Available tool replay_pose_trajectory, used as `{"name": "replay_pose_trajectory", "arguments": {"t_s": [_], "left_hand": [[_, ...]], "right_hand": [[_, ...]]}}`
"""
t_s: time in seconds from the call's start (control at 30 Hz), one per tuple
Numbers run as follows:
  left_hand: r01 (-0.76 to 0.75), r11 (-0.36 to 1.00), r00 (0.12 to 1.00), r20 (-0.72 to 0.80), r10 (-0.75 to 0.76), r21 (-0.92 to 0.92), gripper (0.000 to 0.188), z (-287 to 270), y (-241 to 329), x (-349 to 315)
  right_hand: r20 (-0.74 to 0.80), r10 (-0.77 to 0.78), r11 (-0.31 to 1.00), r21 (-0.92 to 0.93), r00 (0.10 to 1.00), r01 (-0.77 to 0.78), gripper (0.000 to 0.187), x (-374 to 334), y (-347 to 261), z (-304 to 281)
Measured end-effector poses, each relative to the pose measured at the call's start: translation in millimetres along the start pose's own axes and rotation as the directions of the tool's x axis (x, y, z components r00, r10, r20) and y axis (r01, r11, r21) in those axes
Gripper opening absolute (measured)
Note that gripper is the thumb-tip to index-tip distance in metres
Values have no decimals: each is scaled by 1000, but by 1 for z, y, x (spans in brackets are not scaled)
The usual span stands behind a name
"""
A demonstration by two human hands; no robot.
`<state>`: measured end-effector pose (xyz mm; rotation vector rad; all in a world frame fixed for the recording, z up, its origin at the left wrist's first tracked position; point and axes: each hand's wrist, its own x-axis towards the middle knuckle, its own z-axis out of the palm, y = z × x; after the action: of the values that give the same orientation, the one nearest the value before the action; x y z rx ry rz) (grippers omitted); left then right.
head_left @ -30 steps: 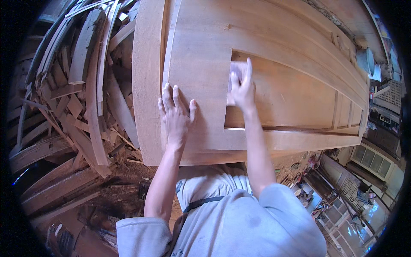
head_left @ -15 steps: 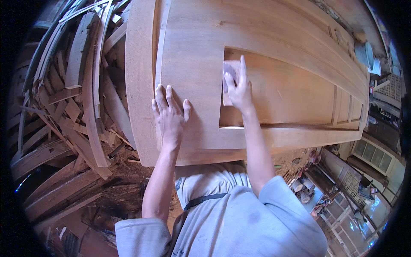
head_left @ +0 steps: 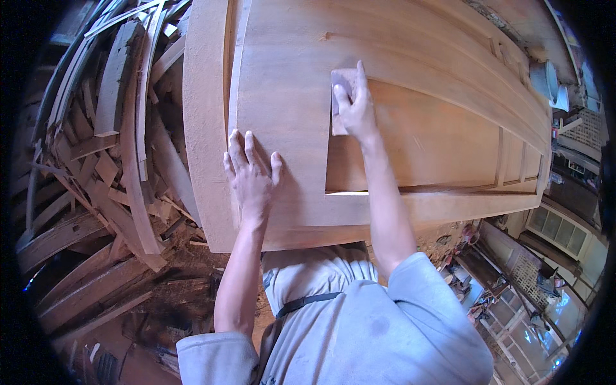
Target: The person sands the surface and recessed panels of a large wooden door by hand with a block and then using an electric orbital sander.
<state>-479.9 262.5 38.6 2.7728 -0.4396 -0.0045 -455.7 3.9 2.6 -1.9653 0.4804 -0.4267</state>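
A large wooden panel door (head_left: pixel 289 83) lies flat in front of me, with a recessed panel (head_left: pixel 430 141) on its right. My right hand (head_left: pixel 359 119) presses a pinkish-grey piece of sandpaper (head_left: pixel 343 77) against the far left corner of that recess. Its index finger points straight ahead, while the thumb rests on the paper. Farther left, my left hand (head_left: pixel 251 183) lies on the door with fingers spread, its fingertips near a raised lengthwise strip (head_left: pixel 236 83). Nothing is held in it.
Scrap boards and offcuts (head_left: pixel 131 128) are heaped to the left of the door. Beyond its far right end stands a pale bucket (head_left: pixel 544 80). A window-like frame with panes (head_left: pixel 558 230) and assorted clutter lie at the lower right.
My right hand has slid the sandpaper away from me along the recess's left edge to its far corner. The left hand stays in nearly the same place.
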Motion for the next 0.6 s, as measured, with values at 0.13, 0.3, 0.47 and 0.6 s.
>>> {"name": "replay_pose_trajectory", "arguments": {"t_s": [0.13, 0.3, 0.47, 0.6], "left_hand": [[1, 1000, 1000, 8, -1, 8, 68, -5, 0, -2], [18, 1000, 1000, 14, -18, -7, 71, -3, -1, 0], [-1, 1000, 1000, -7, 1, -22, 70, 2, -4, -1], [6, 1000, 999, -33, -5, 6, 68, 1, -8, -3]], "right_hand": [[111, 67, 990, 113, 992, -80, 73, -14, -2, -8], [14, 56, 997, -60, 998, -55, 75, -14, -16, 1], [16, 132, 987, -97, 991, -130, 74, -101, -30, -5], [152, 351, 916, -262, 924, -305, 76, -142, -76, -23]]}}
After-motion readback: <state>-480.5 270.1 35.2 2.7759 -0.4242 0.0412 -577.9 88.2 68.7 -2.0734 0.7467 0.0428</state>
